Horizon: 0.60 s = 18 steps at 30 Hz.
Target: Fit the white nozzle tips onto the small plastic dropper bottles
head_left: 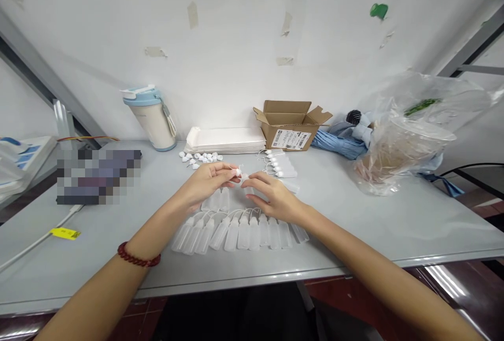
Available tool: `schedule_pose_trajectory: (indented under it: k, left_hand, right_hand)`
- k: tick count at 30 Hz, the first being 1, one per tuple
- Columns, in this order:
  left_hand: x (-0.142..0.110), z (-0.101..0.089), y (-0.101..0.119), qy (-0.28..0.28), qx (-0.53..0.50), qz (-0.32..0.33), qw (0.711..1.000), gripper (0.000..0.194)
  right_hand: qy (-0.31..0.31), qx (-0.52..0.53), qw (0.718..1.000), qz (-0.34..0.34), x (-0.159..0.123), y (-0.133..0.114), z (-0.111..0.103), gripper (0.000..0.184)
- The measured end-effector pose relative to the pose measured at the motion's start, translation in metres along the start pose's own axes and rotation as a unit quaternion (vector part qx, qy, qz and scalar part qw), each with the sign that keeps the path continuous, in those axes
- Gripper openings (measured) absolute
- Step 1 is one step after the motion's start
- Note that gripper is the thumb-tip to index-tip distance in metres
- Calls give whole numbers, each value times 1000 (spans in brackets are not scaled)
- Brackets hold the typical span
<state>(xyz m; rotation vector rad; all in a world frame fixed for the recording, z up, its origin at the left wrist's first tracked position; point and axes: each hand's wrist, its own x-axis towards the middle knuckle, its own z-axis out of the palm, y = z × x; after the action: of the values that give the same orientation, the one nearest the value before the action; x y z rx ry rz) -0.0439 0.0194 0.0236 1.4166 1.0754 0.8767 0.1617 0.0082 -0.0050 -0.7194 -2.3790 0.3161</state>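
Note:
My left hand pinches a small white cap at its fingertips, just above the grey table. My right hand faces it with curled fingers around a small clear squeeze bottle, mostly hidden by the fingers. Below both hands lies a row of several clear squeeze bottles on their sides. A scatter of loose white caps lies behind my left hand. More capped bottles lie behind my right hand. A red bead bracelet circles my left wrist.
A blue-lidded tumbler stands at the back left, beside a stack of white bags. An open cardboard box sits behind centre. A folded blue umbrella and clear plastic bags fill the right. A white cable runs at the left.

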Motion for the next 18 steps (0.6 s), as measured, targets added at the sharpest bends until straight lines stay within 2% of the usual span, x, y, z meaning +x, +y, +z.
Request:
schedule_pose_trajectory:
  k: [7,10,14,18]
  left_hand:
    - [-3,5,4,-21,73,63,995,36]
    - [-4,6,7,-7,121,70,990,36]
    - [-3,5,8,-8,140,91,986,31]
    - [-2,3,7,-8,168,89,982,30]
  right_hand:
    - [-4,45,999,28,1,-4,-3,24]
    - [9,94,993,74,2,-6,-5,20]
    - [20,216,964,157,3,-8,-7,14]
    - [40,313,926,205,6,-7,-7,13]
